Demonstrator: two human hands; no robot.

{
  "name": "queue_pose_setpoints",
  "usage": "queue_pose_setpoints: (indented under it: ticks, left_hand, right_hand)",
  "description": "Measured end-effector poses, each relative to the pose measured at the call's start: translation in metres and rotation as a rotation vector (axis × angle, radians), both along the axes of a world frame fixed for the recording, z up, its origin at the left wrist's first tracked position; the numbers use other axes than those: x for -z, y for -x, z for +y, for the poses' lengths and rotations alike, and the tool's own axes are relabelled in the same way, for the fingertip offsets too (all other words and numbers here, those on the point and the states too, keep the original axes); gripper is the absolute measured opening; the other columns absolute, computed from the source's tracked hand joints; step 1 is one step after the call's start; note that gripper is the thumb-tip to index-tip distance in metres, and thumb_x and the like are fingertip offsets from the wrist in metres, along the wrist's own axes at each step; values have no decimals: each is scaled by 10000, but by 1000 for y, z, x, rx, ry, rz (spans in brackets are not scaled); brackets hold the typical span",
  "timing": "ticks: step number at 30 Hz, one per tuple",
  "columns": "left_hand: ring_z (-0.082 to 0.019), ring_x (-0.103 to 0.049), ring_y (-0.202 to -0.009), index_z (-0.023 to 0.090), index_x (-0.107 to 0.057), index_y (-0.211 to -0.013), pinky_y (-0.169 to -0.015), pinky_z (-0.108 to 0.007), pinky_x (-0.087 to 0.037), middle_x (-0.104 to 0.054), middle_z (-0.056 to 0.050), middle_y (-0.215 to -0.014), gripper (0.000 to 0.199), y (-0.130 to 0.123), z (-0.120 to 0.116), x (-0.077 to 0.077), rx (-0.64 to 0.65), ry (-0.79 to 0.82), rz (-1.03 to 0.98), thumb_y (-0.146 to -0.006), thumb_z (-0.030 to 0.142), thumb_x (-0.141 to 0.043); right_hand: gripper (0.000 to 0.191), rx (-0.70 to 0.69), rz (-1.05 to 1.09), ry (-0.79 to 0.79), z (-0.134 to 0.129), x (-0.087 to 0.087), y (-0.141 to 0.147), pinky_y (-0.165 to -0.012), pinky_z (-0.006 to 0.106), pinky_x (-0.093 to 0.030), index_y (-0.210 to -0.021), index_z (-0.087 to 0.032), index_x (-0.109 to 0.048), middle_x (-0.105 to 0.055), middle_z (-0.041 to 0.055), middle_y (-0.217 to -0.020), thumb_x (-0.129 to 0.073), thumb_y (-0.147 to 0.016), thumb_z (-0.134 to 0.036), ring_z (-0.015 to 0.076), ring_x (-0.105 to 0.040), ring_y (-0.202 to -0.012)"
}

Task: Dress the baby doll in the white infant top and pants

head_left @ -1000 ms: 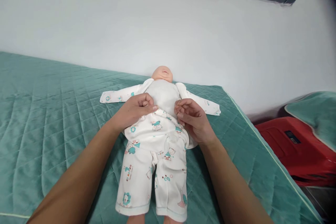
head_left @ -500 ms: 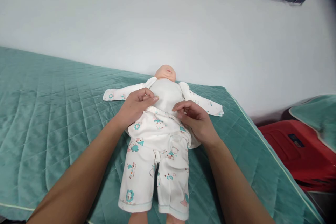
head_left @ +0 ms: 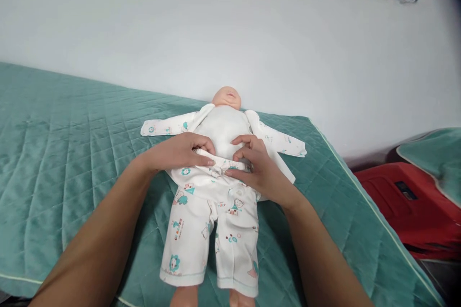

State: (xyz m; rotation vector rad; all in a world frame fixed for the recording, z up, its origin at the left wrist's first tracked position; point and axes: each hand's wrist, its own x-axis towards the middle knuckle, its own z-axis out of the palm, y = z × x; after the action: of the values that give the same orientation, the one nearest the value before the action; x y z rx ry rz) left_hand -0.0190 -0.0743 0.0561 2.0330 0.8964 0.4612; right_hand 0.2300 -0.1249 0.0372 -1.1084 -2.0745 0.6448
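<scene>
A baby doll (head_left: 226, 124) lies face up on a bed covered with a teal quilt (head_left: 65, 139), its head close to a white wall (head_left: 230, 38), dressed in white printed trousers (head_left: 212, 230) and an open white top whose sleeves (head_left: 165, 127) spread flat to either side. The left hand (head_left: 182, 150) and the right hand (head_left: 257, 169) rest on the doll's belly, both with fingers curled shut, pinching the bunched waistband (head_left: 219, 163) of the trousers between them. To the right of the bed, well apart from the doll, sits a red plastic object (head_left: 403, 206).
</scene>
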Motion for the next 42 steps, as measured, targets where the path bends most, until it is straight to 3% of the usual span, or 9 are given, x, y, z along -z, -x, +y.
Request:
queue_pose_setpoints:
  ticks: [6,10,18,23,25,29,32,37,42]
  left_hand:
    - [-142,-549,-737,188,-633,-779,-663,-245,-396,-640,13,-785,282,-13,-5,9,-296,-191,-218,-832,463,-666]
    - [-146,-534,-754,192,-582,-756,-692,-256,-397,-611,20,-766,299,-14,-3,15,-464,-244,-298,-835,467,-671]
    - [-124,-476,-630,199,-515,-738,-591,-239,-372,-542,39,-675,340,-9,12,30,-625,-69,-425,-781,491,-686]
    - [-114,-443,-567,193,-490,-651,-542,-236,-323,-498,39,-590,419,-2,15,27,-562,5,-265,-791,555,-648]
    - [-127,-477,-582,195,-496,-633,-571,-250,-344,-533,26,-590,428,2,18,29,-637,-48,-189,-847,557,-577]
    - [-218,-627,-830,220,-629,-816,-713,-304,-410,-717,-36,-869,321,10,31,42,-882,-222,79,-883,516,-524]
    - [-280,-642,-978,219,-670,-969,-794,-350,-435,-734,-84,-1065,327,11,37,50,-820,-191,250,-885,490,-506]
    - [-239,-648,-931,178,-664,-902,-753,-300,-472,-734,-75,-1004,340,7,33,42,-663,31,-62,-851,495,-555]
    - [-193,-625,-703,179,-640,-815,-573,-268,-476,-693,-38,-780,436,13,27,32,-694,318,-346,-708,596,-710]
  right_hand:
    - [325,-44,436,317,1,1,-8,-740,329,-441,-635,-205,-533,-599,23,-942,-732,-824,-379,177,-552,-844]
    - [420,101,762,557,6,11,-17,-480,248,-250,-593,-203,-462,-380,-53,-569,-748,-801,-430,87,-327,-507]
    - [443,305,951,515,21,18,-16,-468,230,-256,-583,-198,-439,-388,-75,-545,-820,-721,-377,71,-319,-495]
    - [289,314,825,544,26,27,-20,-570,248,-389,-723,-208,-611,-589,-43,-672,-835,-697,-389,109,-492,-600]
    - [279,318,748,524,27,30,-23,-592,258,-399,-741,-209,-628,-606,-35,-692,-815,-717,-415,120,-509,-624]
    - [320,390,669,409,25,32,-22,-558,253,-347,-685,-209,-600,-545,-50,-633,-760,-756,-477,108,-430,-583]
    - [343,428,620,355,24,30,-18,-540,261,-333,-667,-211,-588,-524,-48,-605,-742,-755,-505,115,-405,-571]
    - [323,465,583,337,24,28,-16,-540,266,-343,-675,-215,-602,-536,-38,-609,-726,-756,-503,124,-416,-575]
    - [314,467,584,358,23,26,-16,-543,272,-360,-686,-219,-618,-557,-37,-604,-728,-742,-508,128,-435,-567]
